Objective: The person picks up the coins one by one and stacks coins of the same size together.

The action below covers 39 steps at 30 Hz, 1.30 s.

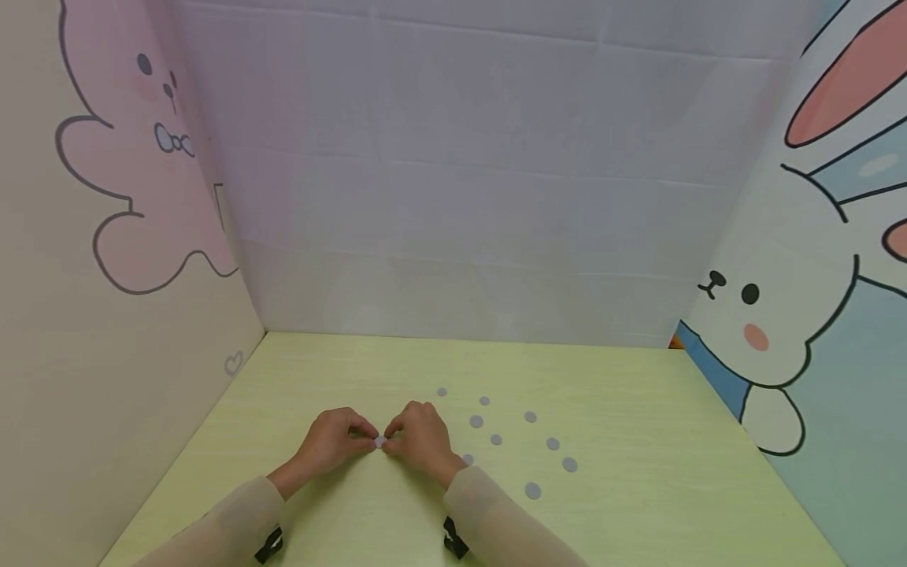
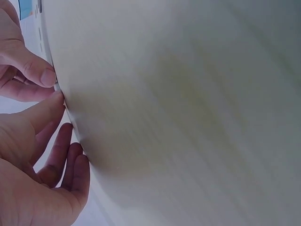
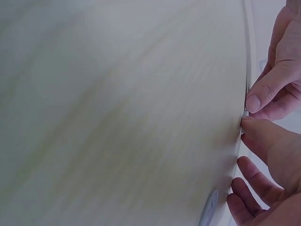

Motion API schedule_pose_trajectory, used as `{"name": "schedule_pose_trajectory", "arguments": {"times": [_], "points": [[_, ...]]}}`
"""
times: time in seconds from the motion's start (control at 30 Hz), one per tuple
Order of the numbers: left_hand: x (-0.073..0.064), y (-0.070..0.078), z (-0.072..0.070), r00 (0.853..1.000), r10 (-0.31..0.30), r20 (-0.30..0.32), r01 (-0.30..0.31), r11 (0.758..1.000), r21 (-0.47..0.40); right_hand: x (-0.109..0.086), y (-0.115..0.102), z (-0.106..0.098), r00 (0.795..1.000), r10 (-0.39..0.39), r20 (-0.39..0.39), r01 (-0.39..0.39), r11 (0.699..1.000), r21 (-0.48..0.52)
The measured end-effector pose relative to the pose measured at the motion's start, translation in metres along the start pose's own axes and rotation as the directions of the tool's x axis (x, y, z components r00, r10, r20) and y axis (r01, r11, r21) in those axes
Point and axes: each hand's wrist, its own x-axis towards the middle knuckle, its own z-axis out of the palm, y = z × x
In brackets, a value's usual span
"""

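A small round grey disc (image 1: 380,442) lies low at the tabletop, between the fingertips of both hands. From one side the left hand (image 1: 338,438) pinches its edge with thumb and forefinger. Opposite, the right hand (image 1: 423,438) pinches the other edge in the same way. In the left wrist view, the fingertips of the left hand (image 2: 42,155) touch the table, close to the right hand's thumb (image 2: 47,77). Much of the disc is covered by fingers. Another grey disc (image 3: 208,209) shows near the right hand's lower fingers in the right wrist view.
Several more grey discs, among them one at the front (image 1: 533,491) and one farther back (image 1: 531,416), lie scattered right of the hands on the pale yellow table (image 1: 659,480). A white sheet (image 1: 460,197) closes the back; printed panels stand at both sides.
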Motion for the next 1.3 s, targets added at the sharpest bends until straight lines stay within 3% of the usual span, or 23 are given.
{"name": "schedule_pose_trajectory", "arguments": {"times": [0.87,1.17,1.3], "points": [[0.000,-0.001,0.001,0.999,0.045,-0.005,-0.045,0.999,0.014,0.004,0.006,0.002,1.000,-0.002,0.023,0.001,1.000,0.027],[0.000,0.000,0.001,0.999,0.031,0.007,-0.031,1.000,0.005,-0.001,0.024,-0.023,0.989,-0.049,0.137,0.025,0.986,0.166],[-0.001,0.002,0.001,1.000,-0.004,0.015,0.003,1.000,0.015,-0.007,0.037,-0.037,0.984,-0.084,0.160,0.056,0.983,0.172]]}}
